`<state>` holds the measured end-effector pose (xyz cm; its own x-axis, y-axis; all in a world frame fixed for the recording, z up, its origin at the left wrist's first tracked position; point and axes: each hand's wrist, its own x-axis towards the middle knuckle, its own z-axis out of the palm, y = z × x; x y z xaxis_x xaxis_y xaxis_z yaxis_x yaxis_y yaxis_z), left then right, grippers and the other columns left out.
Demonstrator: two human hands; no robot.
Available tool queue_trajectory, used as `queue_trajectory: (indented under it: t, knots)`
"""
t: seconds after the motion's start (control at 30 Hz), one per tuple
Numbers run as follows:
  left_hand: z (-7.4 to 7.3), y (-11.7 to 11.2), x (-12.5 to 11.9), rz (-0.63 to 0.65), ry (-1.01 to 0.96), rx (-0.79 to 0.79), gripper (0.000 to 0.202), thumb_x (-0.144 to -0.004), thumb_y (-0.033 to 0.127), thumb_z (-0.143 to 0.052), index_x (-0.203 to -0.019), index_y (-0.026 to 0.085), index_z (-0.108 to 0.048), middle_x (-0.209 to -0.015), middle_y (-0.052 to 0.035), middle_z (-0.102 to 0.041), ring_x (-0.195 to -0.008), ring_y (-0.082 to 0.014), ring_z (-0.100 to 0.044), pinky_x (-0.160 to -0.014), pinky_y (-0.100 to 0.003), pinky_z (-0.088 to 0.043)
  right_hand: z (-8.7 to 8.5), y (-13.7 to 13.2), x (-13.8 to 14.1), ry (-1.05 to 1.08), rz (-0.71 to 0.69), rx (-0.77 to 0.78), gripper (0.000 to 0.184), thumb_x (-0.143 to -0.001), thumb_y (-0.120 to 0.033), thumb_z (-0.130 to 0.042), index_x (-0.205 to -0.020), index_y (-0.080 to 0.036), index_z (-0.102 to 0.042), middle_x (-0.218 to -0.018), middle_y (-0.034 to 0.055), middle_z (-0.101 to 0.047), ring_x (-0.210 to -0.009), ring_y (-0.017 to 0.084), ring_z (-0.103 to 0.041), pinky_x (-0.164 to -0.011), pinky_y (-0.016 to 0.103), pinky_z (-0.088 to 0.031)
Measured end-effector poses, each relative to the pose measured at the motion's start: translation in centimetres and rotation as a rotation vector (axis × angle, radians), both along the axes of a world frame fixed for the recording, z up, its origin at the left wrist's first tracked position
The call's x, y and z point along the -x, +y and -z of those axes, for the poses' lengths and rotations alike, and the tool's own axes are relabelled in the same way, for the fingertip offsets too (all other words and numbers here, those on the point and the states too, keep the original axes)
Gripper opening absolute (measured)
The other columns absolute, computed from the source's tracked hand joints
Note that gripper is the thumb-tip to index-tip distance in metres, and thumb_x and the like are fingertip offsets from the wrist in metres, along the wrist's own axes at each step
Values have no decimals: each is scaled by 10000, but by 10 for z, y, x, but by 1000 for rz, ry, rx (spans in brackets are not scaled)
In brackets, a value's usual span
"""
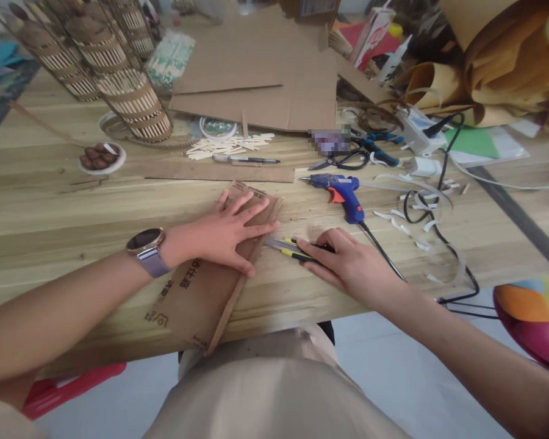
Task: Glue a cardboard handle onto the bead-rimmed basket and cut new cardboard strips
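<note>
Under my left hand (226, 231) lies a printed piece of brown cardboard (196, 299), its near corner reaching past the table's front edge. The fingers of that hand are spread flat, pressing on the sheet. My right hand (348, 259) is wrapped round a yellow and black utility knife (297, 249). The knife's blade points left and meets the cardboard's right edge, close to my left fingertips. Beyond the cardboard is a narrow cardboard strip (219, 173). A blue hot glue gun (341, 192) rests on the table, right of the strip.
Behind are large cardboard sheets (256, 67), a pile of wooden sticks (231, 145), a pen (247, 160) and black scissors (348, 160). Stick-covered cylinders (132, 100) and a bowl of brown nuts (102, 160) stand left. A black cable (457, 256) and white scraps lie right.
</note>
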<state>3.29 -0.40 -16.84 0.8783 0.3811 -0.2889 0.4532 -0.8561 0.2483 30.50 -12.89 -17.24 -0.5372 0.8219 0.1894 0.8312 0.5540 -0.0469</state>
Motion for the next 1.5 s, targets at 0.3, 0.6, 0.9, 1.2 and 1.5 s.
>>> queue_trajectory:
  t: [0.3, 0.6, 0.9, 1.2, 1.5]
  knots:
    - [3, 1, 1, 11, -43, -5, 1018, -753, 777, -661, -1591, 419, -207, -1716, -122, -27, -1537, -490, 50, -1120, -777, 14, -7, -13, 11, -38, 24, 17, 352, -1041, -355, -453, -1266, -197, -674, -936, 94, -604, -863, 215, -610, -601, 278, -503]
    - [3, 1, 1, 6, -45, -18, 1038, -732, 775, -686, -1588, 418, -218, -1716, -111, -21, -1534, -502, 21, -1124, -772, 35, -7, -22, 18, -69, -10, -33, 350, -1049, -341, -434, -1269, -177, -650, -904, 86, -600, -818, 198, -597, -568, 262, -476]
    - [4, 0, 1, 13, -40, -7, 1030, -745, 776, -675, -1592, 405, -222, -1713, -140, -18, -1532, -504, 39, -1112, -782, 40, -9, -27, 27, -103, -10, -42, 317, -1030, -327, -474, -1250, -182, -650, -895, 78, -603, -781, 197, -587, -549, 275, -467]
    - [3, -3, 4, 4, -88, -37, 958, -788, 757, -647, -1585, 413, -244, -1714, -132, -50, -1536, -496, -2, -1124, -784, 8, -8, -37, 24, -90, -2, -24, 337, -1039, -330, -447, -1281, -202, -643, -909, 78, -621, -817, 194, -606, -551, 264, -482]
    - [0, -116, 70, 34, -102, -102, 1096, -728, 752, -710, -1610, 345, -203, -1677, -154, -228, -1535, -455, -153, -1172, -755, 1, -1, -31, 19, 33, 16, 55, 377, -1050, -362, -419, -1298, -214, -661, -927, 79, -616, -819, 186, -624, -591, 256, -513]
